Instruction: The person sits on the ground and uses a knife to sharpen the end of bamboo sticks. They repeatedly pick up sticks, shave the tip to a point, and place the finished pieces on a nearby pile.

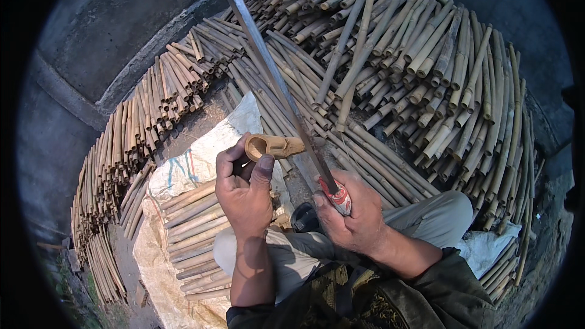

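Observation:
My left hand grips a short piece of bamboo between thumb and fingers, its hollow end turned toward me. The piece is yellowish, with a raised joint and a narrower far end that meets or passes behind the blade; I cannot tell if they touch. My right hand is closed round the red and white wrapped handle of a long, narrow metal blade. From the handle the blade slants up and to the left, past the bamboo piece, to the top of the view.
A large stack of bamboo poles fills the far right. More cut poles line the wall at the left. Several bamboo lengths lie on a white woven sack beside my bent legs.

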The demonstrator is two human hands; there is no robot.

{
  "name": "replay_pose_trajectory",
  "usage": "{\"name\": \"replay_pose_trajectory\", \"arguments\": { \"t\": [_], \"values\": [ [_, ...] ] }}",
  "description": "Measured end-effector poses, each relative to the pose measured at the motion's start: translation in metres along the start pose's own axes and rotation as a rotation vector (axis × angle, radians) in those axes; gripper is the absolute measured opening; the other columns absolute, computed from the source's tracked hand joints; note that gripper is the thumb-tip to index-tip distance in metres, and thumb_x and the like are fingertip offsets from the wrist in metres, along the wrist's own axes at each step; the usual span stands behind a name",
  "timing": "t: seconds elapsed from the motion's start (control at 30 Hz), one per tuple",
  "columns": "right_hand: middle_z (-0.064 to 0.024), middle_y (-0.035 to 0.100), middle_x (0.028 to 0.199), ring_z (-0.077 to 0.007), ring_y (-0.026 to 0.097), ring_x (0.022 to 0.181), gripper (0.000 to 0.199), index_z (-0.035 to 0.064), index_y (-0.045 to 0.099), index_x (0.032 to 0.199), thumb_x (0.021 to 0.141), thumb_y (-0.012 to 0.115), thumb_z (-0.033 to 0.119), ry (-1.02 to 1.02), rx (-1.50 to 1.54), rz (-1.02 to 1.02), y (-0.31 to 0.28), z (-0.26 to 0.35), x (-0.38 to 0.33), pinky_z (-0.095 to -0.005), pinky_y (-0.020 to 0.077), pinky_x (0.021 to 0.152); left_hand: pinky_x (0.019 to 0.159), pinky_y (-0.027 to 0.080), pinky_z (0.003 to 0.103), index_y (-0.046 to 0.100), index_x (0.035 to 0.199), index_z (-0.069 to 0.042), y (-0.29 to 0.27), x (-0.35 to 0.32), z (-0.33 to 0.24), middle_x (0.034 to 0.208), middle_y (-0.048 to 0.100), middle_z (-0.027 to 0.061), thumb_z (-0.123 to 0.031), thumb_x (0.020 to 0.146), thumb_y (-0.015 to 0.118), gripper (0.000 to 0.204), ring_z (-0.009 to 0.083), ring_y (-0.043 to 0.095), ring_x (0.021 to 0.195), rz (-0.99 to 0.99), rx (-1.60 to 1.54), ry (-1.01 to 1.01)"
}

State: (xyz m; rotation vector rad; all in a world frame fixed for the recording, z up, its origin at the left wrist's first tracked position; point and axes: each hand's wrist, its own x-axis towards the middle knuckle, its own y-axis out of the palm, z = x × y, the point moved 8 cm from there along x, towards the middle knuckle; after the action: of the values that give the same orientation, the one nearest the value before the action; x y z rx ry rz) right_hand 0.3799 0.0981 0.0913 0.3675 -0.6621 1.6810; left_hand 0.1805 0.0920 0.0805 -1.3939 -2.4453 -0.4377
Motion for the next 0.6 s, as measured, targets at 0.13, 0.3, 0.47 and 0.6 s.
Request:
{"name": "replay_pose_trajectory", "arguments": {
  "t": [0.13,0.3,0.47,0.6],
  "values": [
    [-0.0224,0.064,0.083,-0.0425,0.065,0.073,0.021,-0.0023,0.061,0.106,0.099,0.064,0.017,0.747,-0.092,0.373,0.027,-0.076,-0.015,-0.0449,0.0499,0.065,0.103,0.052,0.036,0.054,0.125,0.005,-0.004,0.003,-0.002,0.131,0.062,0.0179,-0.009,0.093,0.077,0.042,0.0221,0.063,0.118,-0.054,0.043,-0.031],
    [-0.0230,0.064,0.085,-0.0434,0.068,0.081,0.026,-0.0010,0.058,0.116,0.097,0.066,0.015,0.262,-0.011,0.205,0.016,-0.046,-0.011,-0.0469,0.0517,0.068,0.102,0.053,0.034,0.056,0.124,0.005,-0.002,0.004,0.001,0.129,0.062,0.0170,-0.008,0.094,0.076,0.039,0.0211,0.064,0.116,-0.038,0.000,-0.036],
    [-0.0260,0.067,0.087,-0.0481,0.067,0.086,0.027,-0.0006,0.060,0.112,0.098,0.065,0.022,0.517,-0.125,0.295,0.026,-0.091,-0.020,-0.0508,0.0523,0.071,0.098,0.049,0.032,0.048,0.130,0.003,-0.001,0.014,0.000,0.120,0.063,0.0151,-0.017,0.098,0.073,0.045,0.0183,0.060,0.109,-0.027,-0.008,0.050],
    [-0.0262,0.068,0.087,-0.0493,0.066,0.083,0.028,0.0002,0.062,0.108,0.099,0.064,0.027,0.513,-0.172,0.211,0.015,-0.110,-0.022,-0.0520,0.0512,0.070,0.098,0.048,0.031,0.050,0.128,0.004,-0.042,0.032,-0.010,0.117,0.063,0.0148,-0.019,0.100,0.071,0.043,0.0182,0.060,0.108,-0.239,0.085,-0.007]
  ]
}}
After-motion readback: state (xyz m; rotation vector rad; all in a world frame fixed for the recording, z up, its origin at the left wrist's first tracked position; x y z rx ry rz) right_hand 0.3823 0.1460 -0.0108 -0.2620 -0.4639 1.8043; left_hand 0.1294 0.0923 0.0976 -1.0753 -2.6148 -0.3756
